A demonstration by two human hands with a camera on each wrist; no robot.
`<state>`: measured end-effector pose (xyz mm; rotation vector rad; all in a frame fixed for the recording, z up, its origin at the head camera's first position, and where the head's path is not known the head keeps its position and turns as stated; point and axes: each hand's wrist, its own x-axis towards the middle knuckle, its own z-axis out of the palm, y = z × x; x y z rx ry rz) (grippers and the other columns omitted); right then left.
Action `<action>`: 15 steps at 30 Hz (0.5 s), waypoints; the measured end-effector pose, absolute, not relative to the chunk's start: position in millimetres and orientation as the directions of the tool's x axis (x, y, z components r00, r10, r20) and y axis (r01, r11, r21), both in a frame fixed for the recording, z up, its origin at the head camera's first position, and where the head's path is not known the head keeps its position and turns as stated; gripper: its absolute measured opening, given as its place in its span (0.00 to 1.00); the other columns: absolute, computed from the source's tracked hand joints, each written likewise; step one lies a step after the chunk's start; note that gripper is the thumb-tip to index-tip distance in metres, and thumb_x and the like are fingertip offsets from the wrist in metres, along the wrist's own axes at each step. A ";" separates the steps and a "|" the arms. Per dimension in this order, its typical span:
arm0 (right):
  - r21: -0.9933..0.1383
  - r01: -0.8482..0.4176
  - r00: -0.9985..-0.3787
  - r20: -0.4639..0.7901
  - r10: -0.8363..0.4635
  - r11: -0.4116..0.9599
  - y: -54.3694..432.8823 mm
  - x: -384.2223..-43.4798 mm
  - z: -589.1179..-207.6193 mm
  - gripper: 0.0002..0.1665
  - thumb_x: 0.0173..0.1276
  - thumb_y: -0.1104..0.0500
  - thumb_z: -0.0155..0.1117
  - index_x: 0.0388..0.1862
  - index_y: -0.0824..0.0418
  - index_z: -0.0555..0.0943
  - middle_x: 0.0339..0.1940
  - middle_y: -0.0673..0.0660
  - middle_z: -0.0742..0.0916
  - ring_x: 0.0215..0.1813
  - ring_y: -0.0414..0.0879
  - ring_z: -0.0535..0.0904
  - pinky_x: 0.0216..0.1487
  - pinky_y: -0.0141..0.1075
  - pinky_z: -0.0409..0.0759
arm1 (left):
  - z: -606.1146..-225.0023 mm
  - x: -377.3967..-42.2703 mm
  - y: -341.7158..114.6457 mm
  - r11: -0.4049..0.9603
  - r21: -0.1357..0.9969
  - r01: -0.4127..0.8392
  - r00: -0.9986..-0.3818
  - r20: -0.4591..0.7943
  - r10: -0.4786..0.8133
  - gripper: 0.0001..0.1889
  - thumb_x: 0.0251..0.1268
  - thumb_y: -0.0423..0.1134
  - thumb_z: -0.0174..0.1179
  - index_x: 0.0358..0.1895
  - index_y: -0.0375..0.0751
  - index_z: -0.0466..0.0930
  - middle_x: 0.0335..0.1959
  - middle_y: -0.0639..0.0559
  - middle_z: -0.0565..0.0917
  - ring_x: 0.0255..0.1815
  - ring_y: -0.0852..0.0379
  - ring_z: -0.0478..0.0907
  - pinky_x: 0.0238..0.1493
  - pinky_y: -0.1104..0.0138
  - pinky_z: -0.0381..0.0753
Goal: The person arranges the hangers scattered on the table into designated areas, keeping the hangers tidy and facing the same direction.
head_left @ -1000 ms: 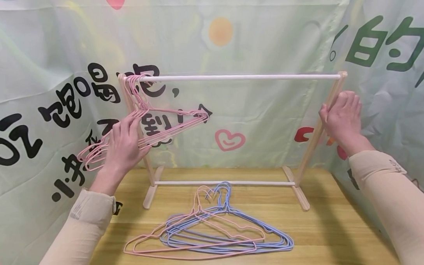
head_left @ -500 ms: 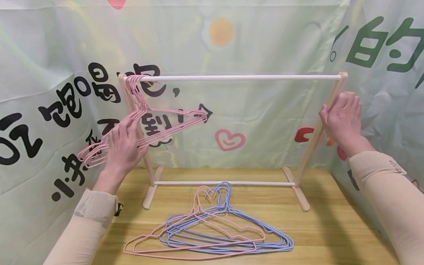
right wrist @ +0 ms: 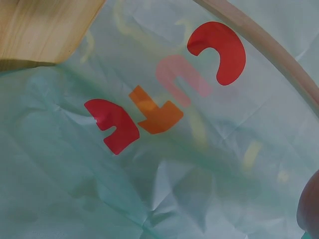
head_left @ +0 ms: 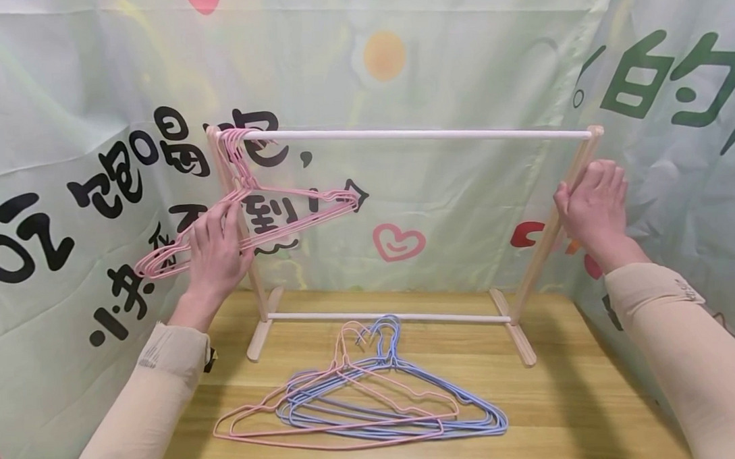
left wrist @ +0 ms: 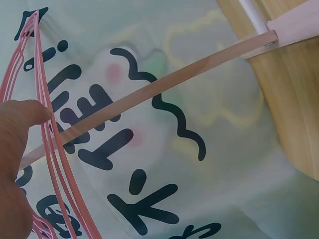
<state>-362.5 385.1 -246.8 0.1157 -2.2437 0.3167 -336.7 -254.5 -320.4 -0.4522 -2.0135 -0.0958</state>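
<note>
Several pink wire hangers [head_left: 242, 172] hang by their hooks at the left end of the white top bar [head_left: 425, 134] of a small wooden clothes rack. My left hand [head_left: 217, 247] grips them by their frames below the necks. In the left wrist view its thumb [left wrist: 35, 112] presses on the bundled pink wires [left wrist: 78, 199]. My right hand [head_left: 594, 205] holds the right wooden post [head_left: 541, 250] of the rack, thumb on the near side; its far fingers are partly hidden. The right wrist view shows only a bit of that hand.
On the wooden table [head_left: 472, 449], in front of the rack, lie several blue hangers [head_left: 389, 359] with a few pink hangers [head_left: 326, 448] over them. The rack's lower bar [head_left: 322, 317] runs just behind their hooks. Printed cloth [head_left: 459, 64] encloses the back and sides.
My left hand has moved slightly up and right. The near ends of the hanging pink hangers have risen and drawn closer together. My right hand stays on the post.
</note>
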 end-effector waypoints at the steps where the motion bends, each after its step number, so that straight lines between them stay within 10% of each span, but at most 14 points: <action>1: -0.189 -0.189 -0.639 0.768 0.026 0.964 384.8 -362.4 -246.8 0.21 0.75 0.58 0.48 0.55 0.74 0.59 0.51 0.74 0.63 0.54 0.71 0.58 0.55 0.61 0.56 | -320.6 -337.0 -254.7 0.927 -0.125 0.354 -0.406 0.872 0.273 0.51 0.45 0.32 0.77 0.76 0.28 0.60 0.70 0.30 0.64 0.62 0.29 0.61 0.60 0.42 0.63; 15: -0.185 -0.195 -0.633 0.774 0.020 0.963 384.6 -362.4 -246.8 0.22 0.75 0.58 0.48 0.54 0.74 0.59 0.51 0.74 0.63 0.54 0.71 0.58 0.55 0.61 0.56 | -327.4 -324.6 -253.8 0.927 -0.074 0.367 -0.433 0.869 0.241 0.53 0.47 0.34 0.77 0.78 0.30 0.57 0.75 0.29 0.59 0.67 0.28 0.58 0.64 0.40 0.60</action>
